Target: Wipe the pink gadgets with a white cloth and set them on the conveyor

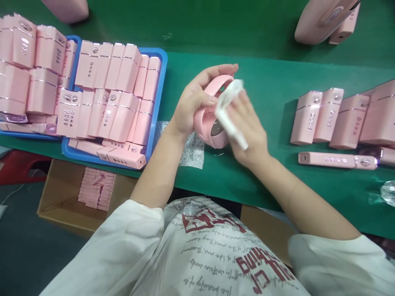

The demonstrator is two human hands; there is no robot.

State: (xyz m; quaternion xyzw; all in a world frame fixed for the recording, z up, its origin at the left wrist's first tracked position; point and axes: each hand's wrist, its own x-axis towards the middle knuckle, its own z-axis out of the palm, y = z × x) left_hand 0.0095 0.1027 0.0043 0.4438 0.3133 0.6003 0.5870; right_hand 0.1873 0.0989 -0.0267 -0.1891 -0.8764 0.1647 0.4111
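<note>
My left hand is closed around a pink plastic housing with a rounded shape and oval openings. Against the right side of that housing, my right hand presses a folded white cloth; this hand is somewhat blurred. Part of the housing is hidden behind the cloth and fingers. Beneath my left wrist, a sheet of bubble wrap lies on the green table.
Blue trays on the left hold several pink box-shaped devices. More such devices stand at the right, near one lying flat. Larger pink housings sit at the back. A cardboard box with pink pieces is below.
</note>
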